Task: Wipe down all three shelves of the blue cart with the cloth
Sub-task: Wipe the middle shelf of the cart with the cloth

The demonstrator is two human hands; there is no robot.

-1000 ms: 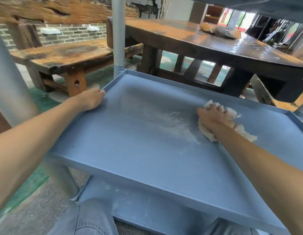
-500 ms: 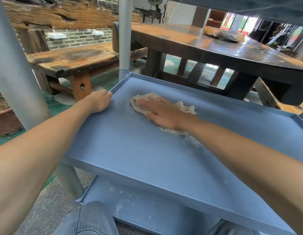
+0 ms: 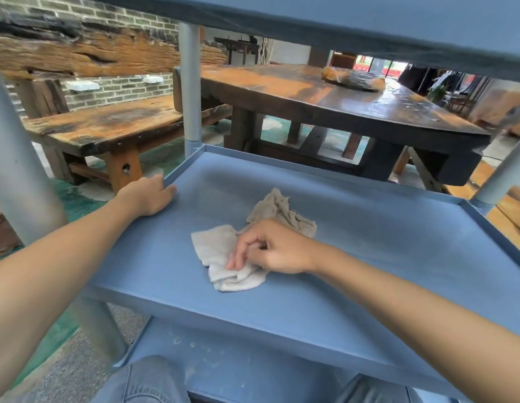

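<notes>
Cart point(image 3: 485, 30): blue, three shelves; middle shelf point(image 3: 369, 242) in work, bottom shelf point(image 3: 253, 359) speckled, apparently unwiped.
Left hand point(image 3: 146, 196): grips the shelf's left rim, steadying.
Right hand point(image 3: 270, 247): fingers curled, pinching the cloth.
Cloth point(image 3: 223, 257): crumpled, mid-shelf, towards the near edge.
Next move: probably regather the cloth, then sweep the right half.
Change: half a second earlier the palm pressed it flat near the far-left corner.
</notes>
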